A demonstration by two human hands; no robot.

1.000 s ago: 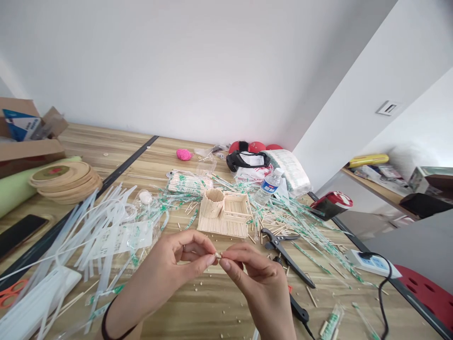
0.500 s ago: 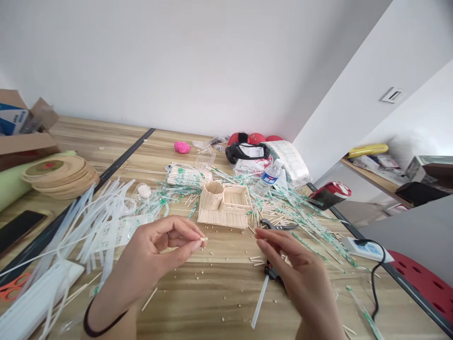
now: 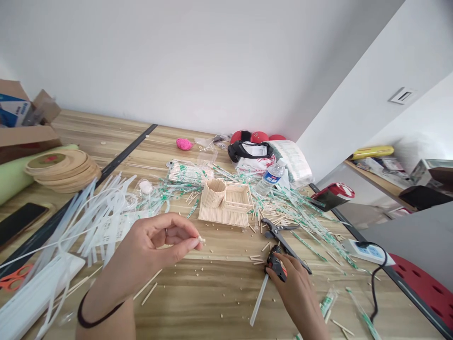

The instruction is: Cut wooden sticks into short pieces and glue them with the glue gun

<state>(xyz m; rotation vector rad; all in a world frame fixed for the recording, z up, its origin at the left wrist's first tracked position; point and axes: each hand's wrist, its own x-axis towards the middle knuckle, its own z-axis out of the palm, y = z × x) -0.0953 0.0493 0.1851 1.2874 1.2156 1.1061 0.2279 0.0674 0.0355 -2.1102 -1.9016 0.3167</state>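
Observation:
Between the thumb and forefinger of my left hand (image 3: pixel 159 245) is a small pale wooden piece (image 3: pixel 201 240), pinched in front of the stick model. My right hand (image 3: pixel 292 278) is at the black glue gun (image 3: pixel 274 264), its fingers apart and curved over the gun's body; whether they press on it is hard to tell. A clear glue stick (image 3: pixel 259 300) juts from the gun toward me. The stick model has a flat base (image 3: pixel 222 216), a round cup (image 3: pixel 213 192) and a square tray (image 3: pixel 239 197). Grey cutters (image 3: pixel 290 245) lie beside the gun.
Loose sticks and green-printed wrappers (image 3: pixel 304 217) spread behind and right, around a water bottle (image 3: pixel 271 177). Clear glue sticks (image 3: pixel 92 222), a phone (image 3: pixel 21 222) and orange scissors (image 3: pixel 16 278) are at left. A power strip (image 3: pixel 368 250) with a black cable sits at right.
My right hand has moved down and toward me, from beside the stick model to the glue gun, and its fingers have spread. My left hand still pinches the small piece.

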